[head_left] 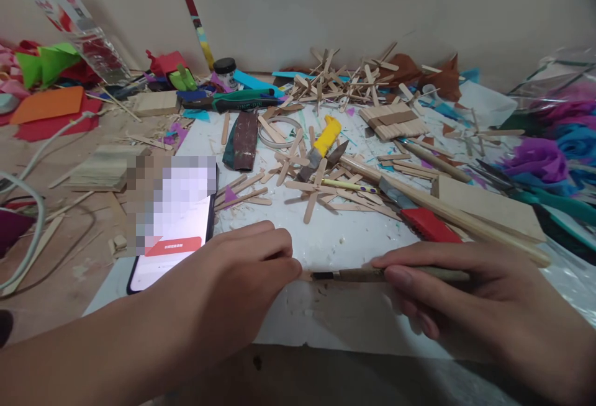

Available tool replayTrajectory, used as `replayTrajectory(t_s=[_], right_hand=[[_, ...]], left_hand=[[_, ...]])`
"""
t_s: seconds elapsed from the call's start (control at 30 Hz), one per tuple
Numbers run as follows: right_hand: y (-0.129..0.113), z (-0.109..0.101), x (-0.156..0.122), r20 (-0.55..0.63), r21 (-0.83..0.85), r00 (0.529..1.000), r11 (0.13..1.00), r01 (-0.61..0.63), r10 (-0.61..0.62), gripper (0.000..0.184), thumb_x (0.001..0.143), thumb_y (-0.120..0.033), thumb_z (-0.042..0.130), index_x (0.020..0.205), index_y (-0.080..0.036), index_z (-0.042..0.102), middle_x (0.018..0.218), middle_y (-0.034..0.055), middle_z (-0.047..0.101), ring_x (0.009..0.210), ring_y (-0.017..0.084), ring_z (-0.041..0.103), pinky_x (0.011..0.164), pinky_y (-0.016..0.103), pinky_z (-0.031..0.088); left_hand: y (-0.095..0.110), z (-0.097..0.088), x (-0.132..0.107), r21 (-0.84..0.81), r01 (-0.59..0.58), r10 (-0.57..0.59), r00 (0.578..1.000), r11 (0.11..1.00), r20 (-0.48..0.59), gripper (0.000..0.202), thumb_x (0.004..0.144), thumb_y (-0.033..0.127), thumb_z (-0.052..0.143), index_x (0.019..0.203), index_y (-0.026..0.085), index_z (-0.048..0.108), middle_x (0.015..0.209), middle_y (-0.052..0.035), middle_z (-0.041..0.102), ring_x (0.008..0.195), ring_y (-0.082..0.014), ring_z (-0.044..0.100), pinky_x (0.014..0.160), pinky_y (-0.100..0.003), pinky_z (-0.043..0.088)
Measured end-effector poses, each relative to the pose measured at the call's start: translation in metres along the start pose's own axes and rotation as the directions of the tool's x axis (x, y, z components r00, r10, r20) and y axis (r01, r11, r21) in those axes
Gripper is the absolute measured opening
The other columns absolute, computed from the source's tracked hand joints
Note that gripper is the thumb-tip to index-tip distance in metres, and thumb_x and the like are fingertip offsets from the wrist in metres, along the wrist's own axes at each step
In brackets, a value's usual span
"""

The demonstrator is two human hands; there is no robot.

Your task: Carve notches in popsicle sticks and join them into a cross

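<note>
My right hand (470, 294) is closed around a thin brush-like tool (363, 275) with a dark tip that points left over the white work sheet (335, 238). My left hand (242, 275) lies beside the tip, fingers curled and pressed on something small at about the sheet's front middle; what it pins is hidden. A phone (172, 232) with a lit screen lies just left of my left hand.
Popsicle sticks (316, 189) lie scattered and glued into crosses. A yellow-handled cutter (323, 142), a red-handled tool (426, 223), a long wooden dowel (447, 210), tape ring (279, 130), stick panel (393, 121), coloured paper, cables at left and paper flowers at right crowd the table.
</note>
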State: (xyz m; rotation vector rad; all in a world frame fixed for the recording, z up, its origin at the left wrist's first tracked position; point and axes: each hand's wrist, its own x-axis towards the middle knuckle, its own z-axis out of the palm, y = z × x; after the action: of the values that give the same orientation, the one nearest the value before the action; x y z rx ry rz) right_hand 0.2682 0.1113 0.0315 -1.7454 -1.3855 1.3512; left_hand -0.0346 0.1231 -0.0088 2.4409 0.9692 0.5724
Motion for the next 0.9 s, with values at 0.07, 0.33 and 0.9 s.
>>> replayTrajectory(t_s=[0.07,0.33,0.9], right_hand=[[-0.002,0.000,0.000,0.020,-0.025,1.000,1.000,-0.006,0.007,0.069,0.075,-0.098,0.094,0.073,-0.029,0.092,0.058,0.0043,0.068,0.053,0.015,0.053,0.054,0.028,0.041],[0.003,-0.002,-0.001,-0.021,-0.140,0.995,0.985,0.096,-0.100,0.065,0.082,-0.097,0.088,0.083,-0.033,0.098,0.051,0.0044,0.067,0.049,0.018,0.051,0.048,0.032,0.034],[0.001,-0.006,0.003,-0.015,-0.167,0.996,0.982,0.085,-0.089,0.041,0.083,-0.076,0.093,0.083,-0.035,0.098,0.052,0.0023,0.061,0.048,0.015,0.043,0.043,0.029,0.022]], left_hand=[[0.000,0.002,-0.001,0.004,-0.002,0.002,1.000,1.000,-0.011,0.035,0.119,0.009,0.047,0.103,0.022,0.074,0.097,-0.0013,0.072,0.088,-0.0198,0.064,0.076,-0.035,0.042],[0.002,-0.001,0.000,0.009,0.013,-0.013,1.000,1.000,0.024,0.034,0.117,0.006,0.048,0.102,0.022,0.075,0.100,-0.0011,0.071,0.089,-0.0184,0.065,0.077,-0.033,0.043],[0.004,-0.006,0.002,0.009,0.006,-0.007,0.999,1.000,0.041,0.036,0.117,0.010,0.047,0.095,0.022,0.073,0.098,-0.0026,0.072,0.088,-0.0197,0.067,0.075,-0.033,0.046]])
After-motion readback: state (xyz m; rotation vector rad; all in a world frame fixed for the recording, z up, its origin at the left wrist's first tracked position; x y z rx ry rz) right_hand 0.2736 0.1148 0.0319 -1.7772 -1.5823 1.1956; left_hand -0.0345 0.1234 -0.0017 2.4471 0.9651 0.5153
